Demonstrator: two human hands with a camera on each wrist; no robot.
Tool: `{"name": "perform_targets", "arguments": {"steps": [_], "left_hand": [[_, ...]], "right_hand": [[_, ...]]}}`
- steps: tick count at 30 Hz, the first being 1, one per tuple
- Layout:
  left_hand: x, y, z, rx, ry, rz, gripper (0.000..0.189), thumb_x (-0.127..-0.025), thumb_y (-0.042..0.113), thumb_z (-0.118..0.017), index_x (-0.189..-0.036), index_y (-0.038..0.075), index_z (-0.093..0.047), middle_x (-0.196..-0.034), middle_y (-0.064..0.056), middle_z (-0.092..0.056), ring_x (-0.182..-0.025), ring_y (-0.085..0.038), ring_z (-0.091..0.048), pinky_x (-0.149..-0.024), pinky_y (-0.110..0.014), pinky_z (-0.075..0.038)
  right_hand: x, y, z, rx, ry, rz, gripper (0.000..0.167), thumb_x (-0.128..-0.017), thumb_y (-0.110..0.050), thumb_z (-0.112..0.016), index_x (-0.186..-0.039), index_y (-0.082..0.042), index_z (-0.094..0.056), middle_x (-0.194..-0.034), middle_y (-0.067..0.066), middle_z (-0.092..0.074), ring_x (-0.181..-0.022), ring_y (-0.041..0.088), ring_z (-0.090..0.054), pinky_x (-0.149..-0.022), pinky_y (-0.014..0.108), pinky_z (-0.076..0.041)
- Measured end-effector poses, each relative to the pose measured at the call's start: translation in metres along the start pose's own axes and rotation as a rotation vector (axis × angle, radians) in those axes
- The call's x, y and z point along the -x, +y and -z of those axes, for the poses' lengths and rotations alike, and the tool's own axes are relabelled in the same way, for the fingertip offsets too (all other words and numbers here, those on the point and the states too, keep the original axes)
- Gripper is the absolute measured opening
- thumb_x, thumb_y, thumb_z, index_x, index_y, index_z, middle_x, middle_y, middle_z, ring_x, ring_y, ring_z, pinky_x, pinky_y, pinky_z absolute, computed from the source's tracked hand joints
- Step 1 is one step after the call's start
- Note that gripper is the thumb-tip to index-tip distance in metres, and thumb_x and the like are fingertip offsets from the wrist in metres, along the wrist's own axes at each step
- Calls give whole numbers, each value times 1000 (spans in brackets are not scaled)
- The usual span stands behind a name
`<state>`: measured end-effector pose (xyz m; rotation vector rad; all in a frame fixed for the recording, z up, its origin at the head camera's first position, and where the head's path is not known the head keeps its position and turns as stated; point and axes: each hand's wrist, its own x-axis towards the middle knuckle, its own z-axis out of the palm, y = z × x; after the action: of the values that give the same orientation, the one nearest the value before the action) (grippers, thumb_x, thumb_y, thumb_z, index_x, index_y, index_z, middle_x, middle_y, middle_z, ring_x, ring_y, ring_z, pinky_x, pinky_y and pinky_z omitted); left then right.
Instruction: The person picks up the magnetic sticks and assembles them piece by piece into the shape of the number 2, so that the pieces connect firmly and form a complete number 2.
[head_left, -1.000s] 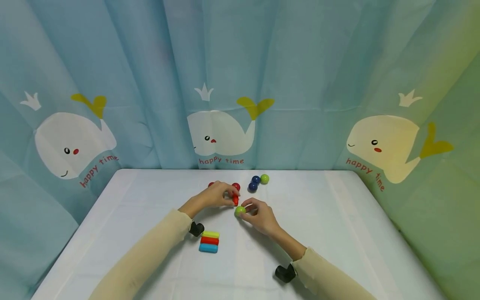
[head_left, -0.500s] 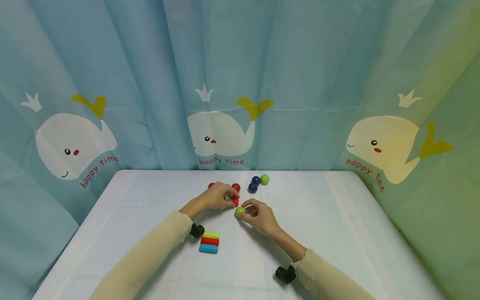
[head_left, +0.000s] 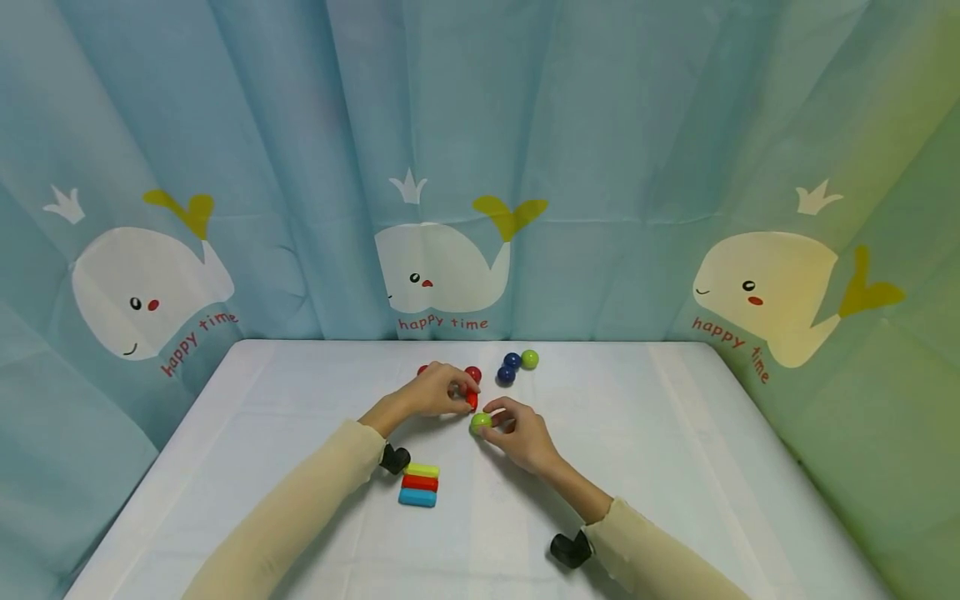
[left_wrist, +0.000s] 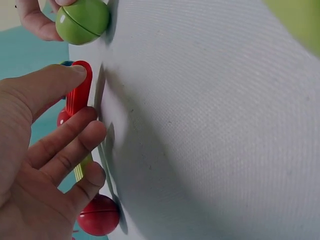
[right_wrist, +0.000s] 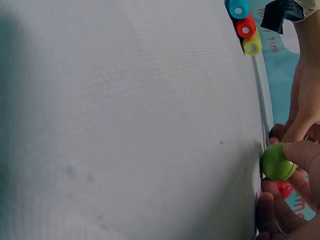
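Two hands meet over the middle of the white worktop [head_left: 645, 467]. The left hand's [head_left: 431, 390] fingers pinch a red stick [left_wrist: 80, 92], ribbed with a rounded end; the right hand's [head_left: 523, 435] fingers pinch a glossy green ball [head_left: 481, 424], seamed around, near it. The left wrist view reveals a yellow-green stick [left_wrist: 81, 169] the head view hides, while the right wrist view shows pale round centres on the ends of three short sticks [right_wrist: 245, 28].

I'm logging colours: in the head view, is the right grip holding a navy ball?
No, the right grip pinches a lime-green ball, while the two navy balls lie farther back on the white table.
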<state>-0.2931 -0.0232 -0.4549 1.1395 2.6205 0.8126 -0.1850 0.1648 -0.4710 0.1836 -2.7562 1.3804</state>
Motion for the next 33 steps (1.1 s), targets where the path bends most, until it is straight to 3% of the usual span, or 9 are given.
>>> {"name": "perform_targets", "arguments": {"steps": [9, 17, 33], "left_hand": [[1, 1, 3, 13, 1, 6, 27, -81, 22, -73, -108, 17, -71, -84, 6, -67, -71, -13, -52, -66, -25, -43], [1, 0, 4, 37, -14, 30, 28, -82, 22, -72, -109, 17, -71, -91, 5, -69, -77, -15, -55, -73, -26, -46], [0, 0, 4, 46, -4, 18, 23, -85, 24, -71, -108, 21, -71, -96, 10, -71, -77, -11, -55, -75, -26, -46]], "right_hand": [[-2, -1, -3, 11, 26, -6, 22, -80, -20, -75, -100, -18, -64, -87, 3, -70, -71, 13, -58, -61, 24, -47], [-6, -2, -7, 14, 62, -1, 21, -79, -22, -76, -97, -18, -65, -85, 2, -71, -69, 10, -59, -61, 25, -48], [-8, -6, -12, 37, 90, -52, 21, -80, -29, -75, -97, -21, -65, -86, 0, -70, -70, 12, -58, -63, 26, -46]]}}
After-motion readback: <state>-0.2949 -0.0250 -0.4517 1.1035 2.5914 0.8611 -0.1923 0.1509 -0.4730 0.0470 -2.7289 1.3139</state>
